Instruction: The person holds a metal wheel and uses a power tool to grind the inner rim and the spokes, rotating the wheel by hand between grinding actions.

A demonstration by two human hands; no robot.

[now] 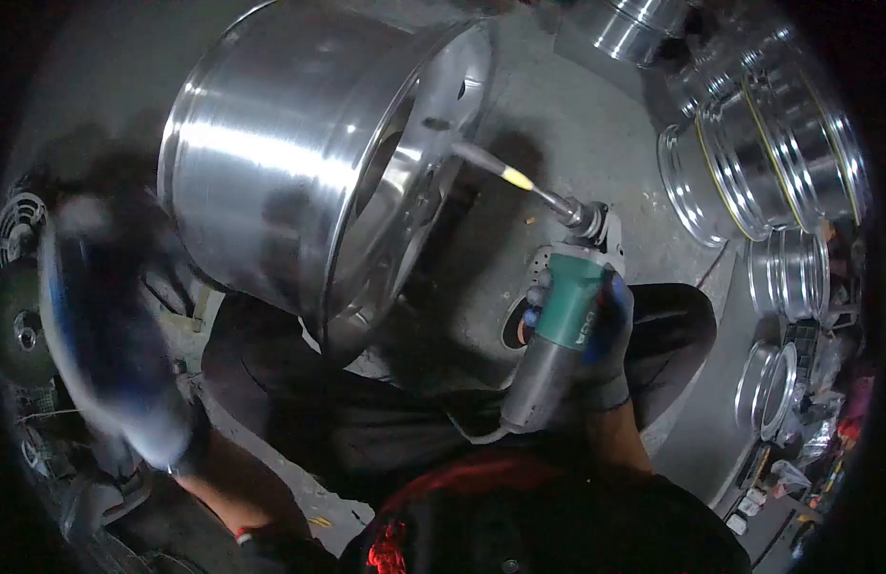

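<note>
My right hand (610, 340), in a dark blue and grey glove, is wrapped round a green and grey angle grinder (569, 301). A thin shaft with a yellow band (518, 179) extends from the grinder's head. Its blurred grey tip overlaps the spoked face of a large shiny metal wheel rim (261, 158); whether it touches cannot be told. The rim lies on its side above my legs, its spoked face turned right. My left hand (122, 335), also gloved, is smeared by motion left of the rim. Its fingers cannot be made out.
Several more metal rims (759, 158) stand on the right, with smaller rings (764, 387) below them. A dark round disc (24, 330) and a wire fan guard (20, 225) are at the far left. Tools and plastic bags (816, 430) clutter the lower right.
</note>
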